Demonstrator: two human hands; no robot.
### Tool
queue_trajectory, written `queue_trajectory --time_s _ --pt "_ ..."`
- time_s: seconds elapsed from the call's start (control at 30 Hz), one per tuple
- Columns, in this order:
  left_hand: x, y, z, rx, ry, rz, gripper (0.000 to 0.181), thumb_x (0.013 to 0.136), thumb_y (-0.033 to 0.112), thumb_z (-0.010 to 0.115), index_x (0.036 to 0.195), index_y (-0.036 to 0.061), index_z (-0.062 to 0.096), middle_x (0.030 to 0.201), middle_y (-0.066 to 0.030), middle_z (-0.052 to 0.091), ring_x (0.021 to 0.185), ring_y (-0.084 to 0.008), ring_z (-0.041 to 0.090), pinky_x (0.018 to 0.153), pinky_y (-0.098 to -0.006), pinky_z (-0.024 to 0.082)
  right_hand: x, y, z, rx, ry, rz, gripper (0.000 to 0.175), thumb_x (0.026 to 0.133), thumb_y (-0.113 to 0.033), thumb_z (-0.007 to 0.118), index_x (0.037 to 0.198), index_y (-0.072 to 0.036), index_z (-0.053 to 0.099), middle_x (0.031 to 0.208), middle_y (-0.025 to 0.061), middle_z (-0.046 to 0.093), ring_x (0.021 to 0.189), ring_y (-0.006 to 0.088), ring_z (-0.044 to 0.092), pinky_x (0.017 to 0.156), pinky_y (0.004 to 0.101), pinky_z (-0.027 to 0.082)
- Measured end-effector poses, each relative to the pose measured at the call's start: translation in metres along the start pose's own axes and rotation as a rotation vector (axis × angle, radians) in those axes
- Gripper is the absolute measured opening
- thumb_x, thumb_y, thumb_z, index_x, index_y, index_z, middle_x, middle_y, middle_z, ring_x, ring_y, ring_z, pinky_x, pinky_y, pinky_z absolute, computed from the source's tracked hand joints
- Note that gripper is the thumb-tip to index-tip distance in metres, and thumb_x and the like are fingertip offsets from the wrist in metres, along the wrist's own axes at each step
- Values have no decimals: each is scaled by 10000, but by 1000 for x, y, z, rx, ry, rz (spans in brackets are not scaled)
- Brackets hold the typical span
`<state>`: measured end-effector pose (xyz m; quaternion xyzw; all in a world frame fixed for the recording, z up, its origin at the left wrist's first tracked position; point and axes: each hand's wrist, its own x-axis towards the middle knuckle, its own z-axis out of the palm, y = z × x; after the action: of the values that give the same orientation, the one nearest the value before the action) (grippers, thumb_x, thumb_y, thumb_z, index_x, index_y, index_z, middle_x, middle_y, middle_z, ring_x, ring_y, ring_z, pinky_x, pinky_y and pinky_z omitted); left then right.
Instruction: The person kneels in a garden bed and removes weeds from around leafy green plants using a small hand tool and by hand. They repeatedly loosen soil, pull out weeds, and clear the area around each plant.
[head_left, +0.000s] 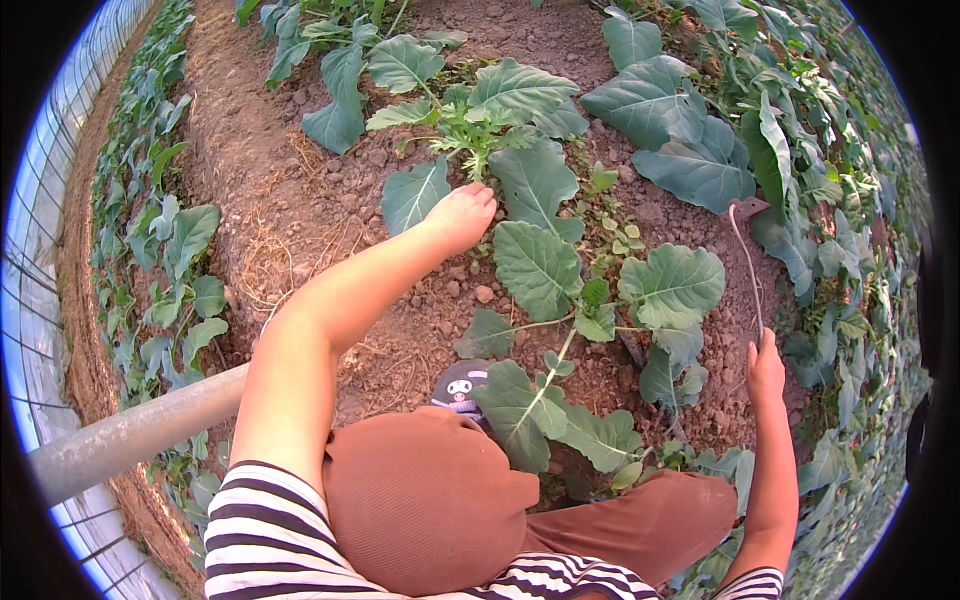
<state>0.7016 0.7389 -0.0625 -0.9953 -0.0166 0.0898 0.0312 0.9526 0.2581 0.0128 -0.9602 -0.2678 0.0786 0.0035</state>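
My left hand (465, 215) is closed at the base of a light green, feathery-leaved plant (477, 142), which stands among broad blue-green leaves. Its fingertips are turned down, and the grip on the stems is partly hidden. On the right, my right hand (766, 367) grips the lower end of a small hand hoe (750, 259) with a thin bent shank. The hoe's flat, soil-coloured blade is up beside large leaves, at the edge of the bare soil. Between my hands grows a leafy brassica plant (536, 266), with small low weeds (621, 236) beside it.
Crumbly brown soil (420, 322) with dry roots lies around the plants. A metal pipe (142, 431) runs in from the left under my left arm. Leafy rows line both sides, with a plastic-film wall (37, 300) at far left. My shoe (459, 384) and brown-clad knees are below.
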Motion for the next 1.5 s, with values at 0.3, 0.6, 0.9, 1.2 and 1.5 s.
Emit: queue_trajectory --time_s 0.3,0.6,0.9,1.2,1.5 --pt "86 -44 52 175 -363 -234 157 764 152 563 842 144 700 912 -40 637 894 -220 608 684 -362 489 -3 -28 -24 -505 -569 213 384 855 -67 378 1237 -54 417 902 226 600 826 369 598 703 451 481" --pt "-35 -89 -72 267 102 -332 39 758 130 571 739 128 538 742 -20 549 718 -188 588 600 -300 481 7 -30 -18 -379 -497 284 336 840 -93 427 1170 -65 485 877 237 601 849 392 581 735 465 464" --pt "-14 -78 -98 -274 143 -92 258 802 213 582 1019 73 580 862 -87 606 856 -261 568 748 -357 463 16 -29 -28 -367 -457 224 206 819 -92 478 1011 -26 508 847 232 598 824 395 575 707 480 456" --pt "174 104 19 -184 -379 614 229 781 136 538 978 39 603 974 -91 579 854 -285 592 750 -361 495 28 -37 -41 -356 -459 235 202 796 -99 518 987 -33 515 866 216 605 851 379 580 730 473 462" --pt "180 132 49 -47 -478 264 288 718 106 597 974 -24 577 939 -134 608 762 -262 643 588 -313 528 28 -19 -37 -371 -423 184 262 752 -74 575 998 -35 496 788 211 591 782 385 574 685 475 454"
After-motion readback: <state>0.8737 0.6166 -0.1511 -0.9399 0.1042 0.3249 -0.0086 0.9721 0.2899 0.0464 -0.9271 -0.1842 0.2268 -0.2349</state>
